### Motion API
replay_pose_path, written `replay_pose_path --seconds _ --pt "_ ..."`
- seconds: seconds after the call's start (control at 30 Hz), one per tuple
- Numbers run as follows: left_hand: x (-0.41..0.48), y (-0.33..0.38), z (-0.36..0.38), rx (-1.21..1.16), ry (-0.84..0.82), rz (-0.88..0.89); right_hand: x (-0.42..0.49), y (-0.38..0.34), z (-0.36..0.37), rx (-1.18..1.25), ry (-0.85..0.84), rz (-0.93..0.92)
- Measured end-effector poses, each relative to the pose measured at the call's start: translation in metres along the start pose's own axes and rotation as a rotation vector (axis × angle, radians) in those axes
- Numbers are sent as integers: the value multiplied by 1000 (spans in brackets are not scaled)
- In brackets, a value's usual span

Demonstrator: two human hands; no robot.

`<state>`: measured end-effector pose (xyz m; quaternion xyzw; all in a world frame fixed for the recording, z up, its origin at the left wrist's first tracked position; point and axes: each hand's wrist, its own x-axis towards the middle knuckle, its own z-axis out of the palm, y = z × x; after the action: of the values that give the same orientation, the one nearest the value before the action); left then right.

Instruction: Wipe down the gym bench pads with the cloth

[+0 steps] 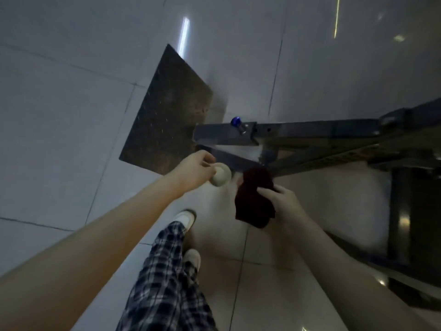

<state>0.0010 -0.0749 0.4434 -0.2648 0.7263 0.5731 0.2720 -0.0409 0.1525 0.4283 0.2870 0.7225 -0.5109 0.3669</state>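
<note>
The cloth [254, 197], dark maroon and bunched into hanging folds, is held above the tiled floor [71, 115] by the right hand [281, 201], whose fingers curl round its edge. Its top meets the slanted bar of the bench's metal frame [298, 132]; whether they touch cannot be told. Just left of it, the left hand [195, 170] pinches a pale round object [221, 177]. A blue knob [236, 121] sits on the frame, and a dark mat [171, 111] lies beyond. Plaid trousers [164, 283] and white shoes [185, 218] show below.

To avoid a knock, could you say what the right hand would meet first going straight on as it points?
Probably the slanted metal bar just beyond the dark red cloth the right hand grips; depth is unclear.
</note>
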Motion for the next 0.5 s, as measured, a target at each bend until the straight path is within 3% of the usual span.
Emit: replay_pose_path --seconds 0.2,0.37,0.5 --pt "137 -88 61 100 -61 -84 153 94 28 -87 18 150" --pt "231 -154 96 250 -121 -174 270 133 64 -95 -9 89" --pt "286 -183 110 365 -34 -90 345 147 92 -139 -48 104"
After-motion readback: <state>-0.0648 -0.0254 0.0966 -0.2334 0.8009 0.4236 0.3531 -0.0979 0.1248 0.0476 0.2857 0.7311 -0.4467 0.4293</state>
